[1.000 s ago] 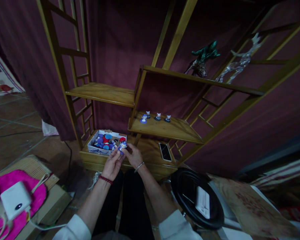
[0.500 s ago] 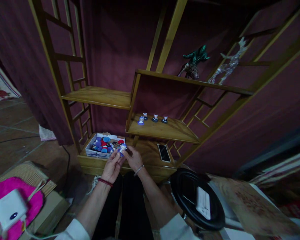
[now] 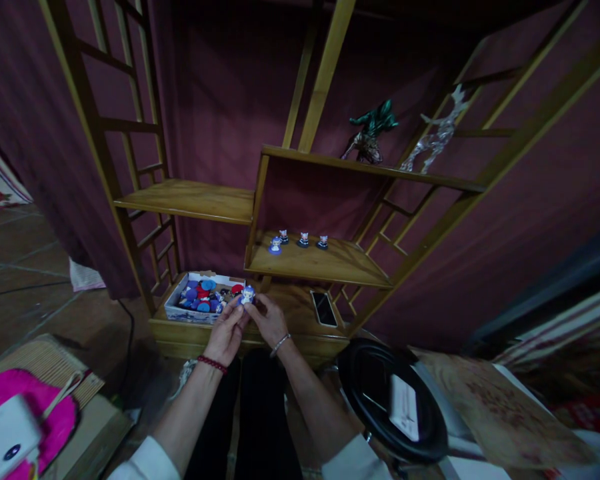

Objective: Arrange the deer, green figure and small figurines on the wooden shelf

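Observation:
Between my two hands is a small purple-and-white figurine [image 3: 247, 295], held upright by the fingertips. My left hand [image 3: 227, 333] grips it from the left and below, its fingers closed. From the right, my right hand [image 3: 270, 320] pinches the same figurine near its base. Just left of my hands stands a cardboard box [image 3: 190, 313] full of blue, red and purple pieces. On the middle shelf [image 3: 325, 265] a similar purple figurine [image 3: 275, 246] stands at the left, close to several small dark-based figurines [image 3: 303, 240].
A phone [image 3: 325, 309] lies on the cabinet's bottom board, right of my hands. A black round stool [image 3: 347, 373] with a white item on it stands at my right. Green [image 3: 373, 130] and clear [image 3: 437, 137] statues occupy the upper shelf. A white device [image 3: 7, 433] rests on pink cloth at lower left.
The view has shifted slightly, so the shelves appear a little further left. The figurine in my hands is turned a bit more upright; both hands still hold it.

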Tool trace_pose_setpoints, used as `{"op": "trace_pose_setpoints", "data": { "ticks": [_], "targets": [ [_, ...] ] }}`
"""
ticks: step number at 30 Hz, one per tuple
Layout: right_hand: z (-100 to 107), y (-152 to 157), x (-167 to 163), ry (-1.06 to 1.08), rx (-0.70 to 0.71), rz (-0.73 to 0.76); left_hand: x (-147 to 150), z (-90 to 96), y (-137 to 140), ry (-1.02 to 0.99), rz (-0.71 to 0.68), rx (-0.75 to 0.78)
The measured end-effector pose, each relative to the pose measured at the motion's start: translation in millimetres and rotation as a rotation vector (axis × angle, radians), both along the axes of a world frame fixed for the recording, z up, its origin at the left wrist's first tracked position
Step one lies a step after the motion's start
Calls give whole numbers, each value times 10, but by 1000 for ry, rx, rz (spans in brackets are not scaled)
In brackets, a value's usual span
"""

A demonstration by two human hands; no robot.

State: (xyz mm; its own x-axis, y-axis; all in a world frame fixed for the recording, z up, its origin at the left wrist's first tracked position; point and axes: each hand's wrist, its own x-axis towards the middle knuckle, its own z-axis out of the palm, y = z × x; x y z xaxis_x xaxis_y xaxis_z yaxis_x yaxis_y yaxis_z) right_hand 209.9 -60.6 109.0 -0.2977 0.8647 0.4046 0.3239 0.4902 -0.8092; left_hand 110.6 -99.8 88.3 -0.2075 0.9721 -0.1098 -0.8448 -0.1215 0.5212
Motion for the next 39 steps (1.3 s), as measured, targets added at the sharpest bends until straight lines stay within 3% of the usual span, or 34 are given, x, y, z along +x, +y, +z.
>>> {"op": "trace_pose_setpoints", "data": {
  "ticks": [9,29,39],
  "targets": [
    [37,42,104,53,-41,53,48,115,31,22,-4,-3],
    [212,210,437,55,23,35,225,332,242,180,-73,16],
    [285,360,658,95,-51,48,403,430,419,298,-39,-10]
  ]
}}
